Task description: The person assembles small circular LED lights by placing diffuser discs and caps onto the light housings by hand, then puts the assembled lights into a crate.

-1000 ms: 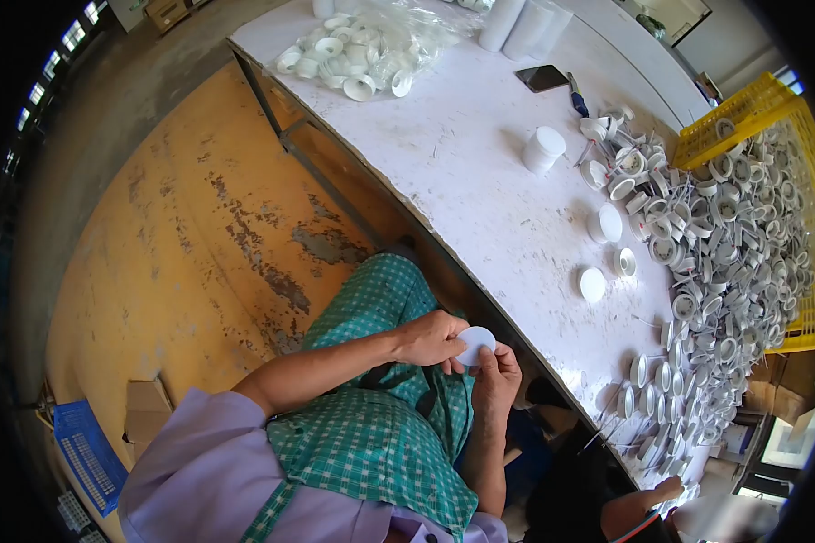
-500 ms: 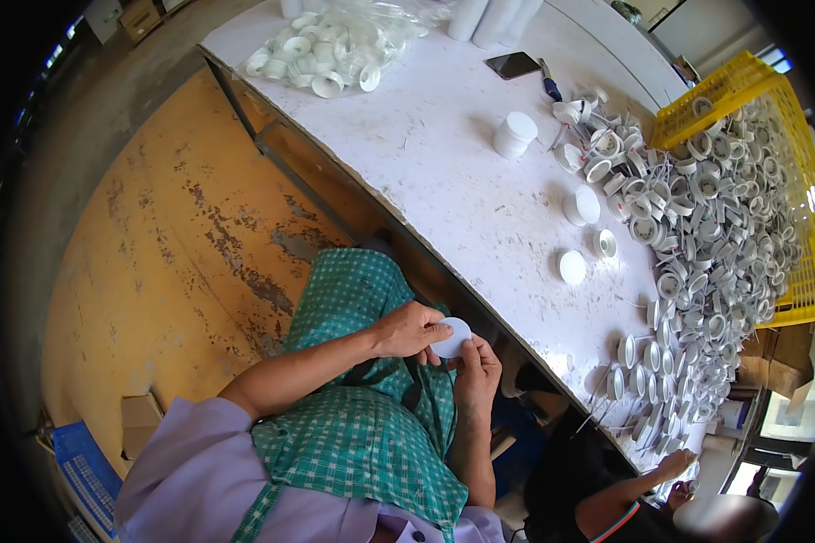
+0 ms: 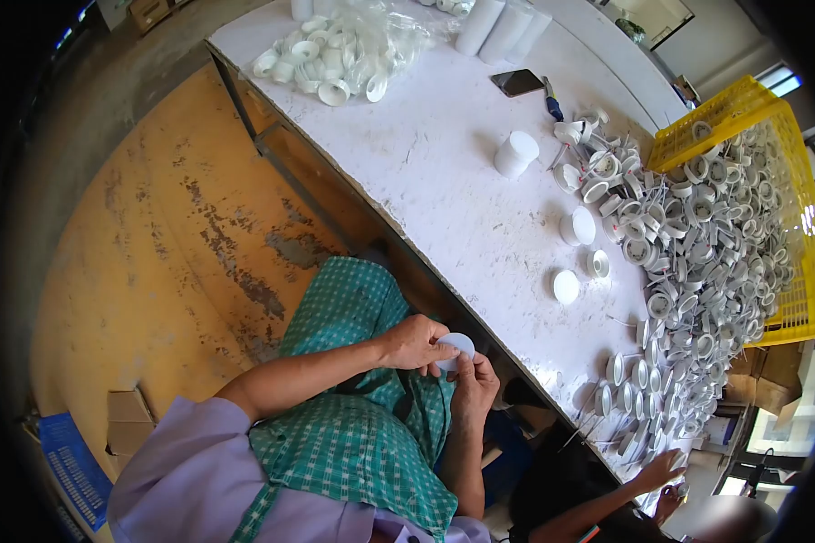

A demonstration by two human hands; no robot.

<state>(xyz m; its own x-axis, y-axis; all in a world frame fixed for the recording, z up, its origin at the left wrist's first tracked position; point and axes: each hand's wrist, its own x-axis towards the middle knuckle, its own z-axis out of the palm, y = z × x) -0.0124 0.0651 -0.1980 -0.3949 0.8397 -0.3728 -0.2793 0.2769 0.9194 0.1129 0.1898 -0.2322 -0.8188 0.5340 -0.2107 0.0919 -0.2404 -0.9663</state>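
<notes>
A thin white round disc [image 3: 457, 349] is held over my lap, in front of the green checked apron. My left hand [image 3: 415, 344] grips its left side, thumb lying on the face. At its lower right edge, my right hand [image 3: 476, 387] pinches it between thumb and fingers. On the table beside my hands stand a taller stack of white discs [image 3: 517, 154], a shorter stack [image 3: 578, 226] and a white disc [image 3: 566, 287]. Close to these lies a small white ring-shaped fitting [image 3: 598, 263].
White fittings with wires [image 3: 697, 235] spill from a tipped yellow crate [image 3: 752, 118] across the table [image 3: 407, 172]. A bag of white cups [image 3: 335, 54], white rolls [image 3: 503, 29], a phone [image 3: 517, 82] and a blue-handled tool [image 3: 552, 101] lie farther back. A co-worker's hand [image 3: 658, 471] is at lower right.
Both hands and the disc have shifted slightly down, and the disc looks more tilted. The view has moved a little. The co-worker's hands have shifted slightly to the left.
</notes>
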